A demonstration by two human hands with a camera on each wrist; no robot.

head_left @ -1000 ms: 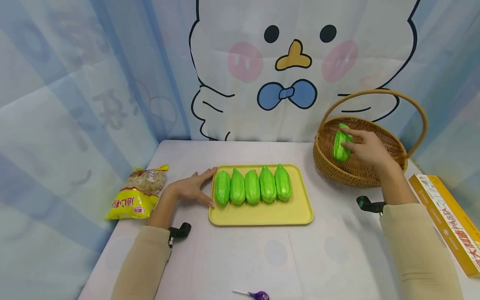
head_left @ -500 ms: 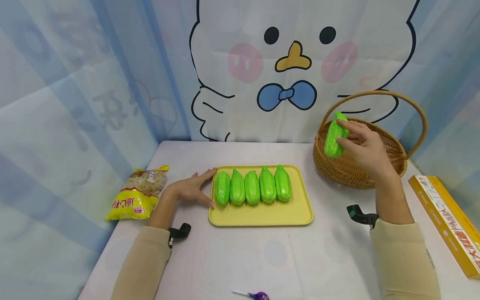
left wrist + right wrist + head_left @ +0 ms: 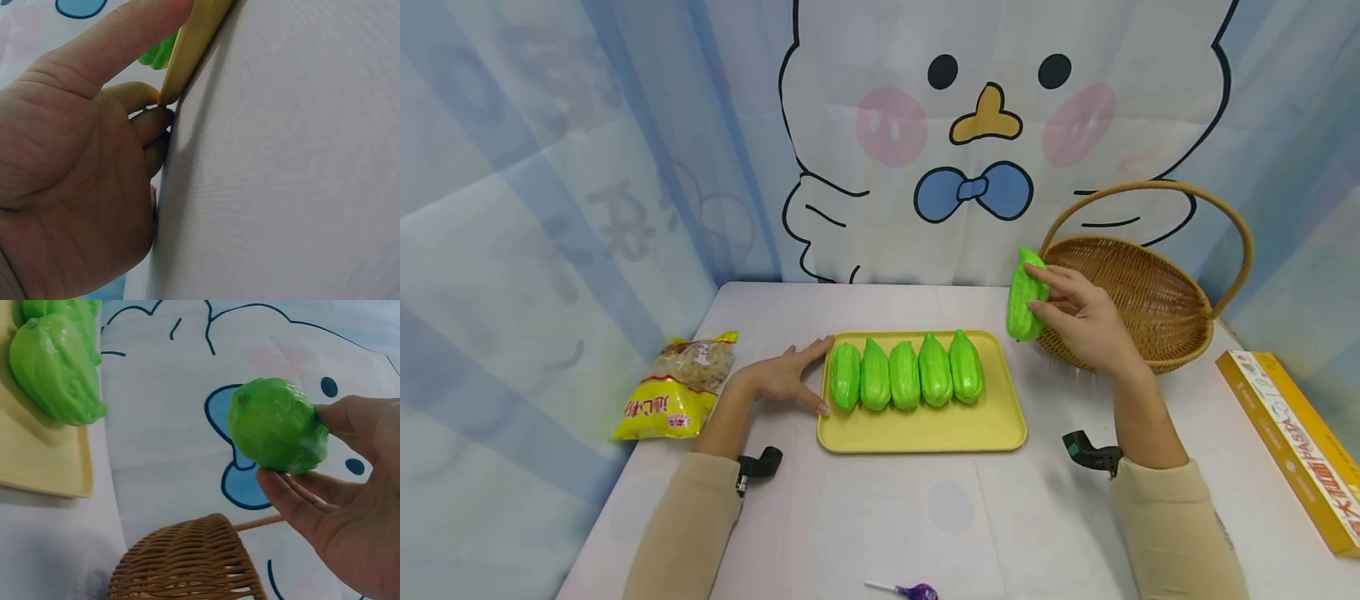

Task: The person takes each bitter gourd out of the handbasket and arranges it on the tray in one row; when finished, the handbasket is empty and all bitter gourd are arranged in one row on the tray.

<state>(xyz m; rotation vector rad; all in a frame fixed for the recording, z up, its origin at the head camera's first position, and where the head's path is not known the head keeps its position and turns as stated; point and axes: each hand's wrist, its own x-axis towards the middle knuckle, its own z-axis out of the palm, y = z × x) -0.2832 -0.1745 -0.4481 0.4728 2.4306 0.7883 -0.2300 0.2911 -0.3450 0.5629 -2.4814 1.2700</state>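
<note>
My right hand (image 3: 1086, 321) pinches a glossy, ridged green gourd (image 3: 1027, 297) between thumb and fingers. It is raised beside the left rim of the wicker basket (image 3: 1150, 292); the right wrist view shows the gourd (image 3: 275, 425) end-on, above the basket's edge. My left hand (image 3: 782, 379) rests at the left edge of the yellow tray (image 3: 917, 433), index finger and thumb spread along that edge. In the left wrist view, fingertips (image 3: 153, 125) meet the tray's corner (image 3: 181, 75). A row of several similar green gourds (image 3: 905, 374) lies upright side by side on the tray.
A yellow snack bag (image 3: 677, 387) lies left of my left forearm. At the right, a long yellow pasta box (image 3: 1292, 442) lies on the table. A purple lollipop (image 3: 917, 591) sits at the front edge. The basket's tall handle (image 3: 1157, 183) arches up at the back right.
My right hand has lifted the gourd out of the basket and carried it left, past the basket's rim. The left hand and the tray have stayed in place.
</note>
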